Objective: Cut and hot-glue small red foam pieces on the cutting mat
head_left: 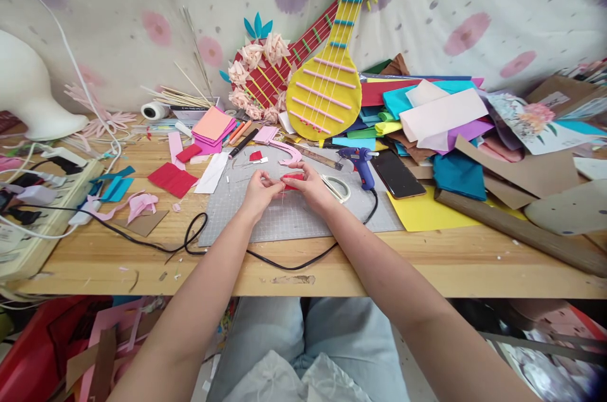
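A wooden desk [332,263] stands against a flower-printed cloth backdrop, crowded with craft scraps. Over a grey cutting mat [294,215], the left hand [258,190] and right hand [310,186] meet, fingers pinched closed on a small red piece [293,181] held between them. Just right of the right hand lie a protractor [337,188] and a blue glue gun [361,165], then a dark phone [397,176]. Beyond the hands leans a yellow paper guitar [327,86]. Far left sits a power strip [42,212].
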